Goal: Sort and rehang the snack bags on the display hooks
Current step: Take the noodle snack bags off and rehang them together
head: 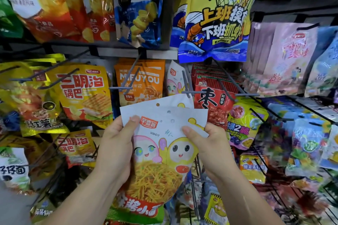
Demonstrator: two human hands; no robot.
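Before hooks, white bags, seemingly upright

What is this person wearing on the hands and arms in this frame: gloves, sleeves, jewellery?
Nothing that shows. The left hand and right hand have no gloves, rings, watch or bracelet. Both forearms are uncovered down to the frame edge, with no sleeve in view. The nails look short and unpainted.

Grey crossbar, dark shelf upper right, dim light.
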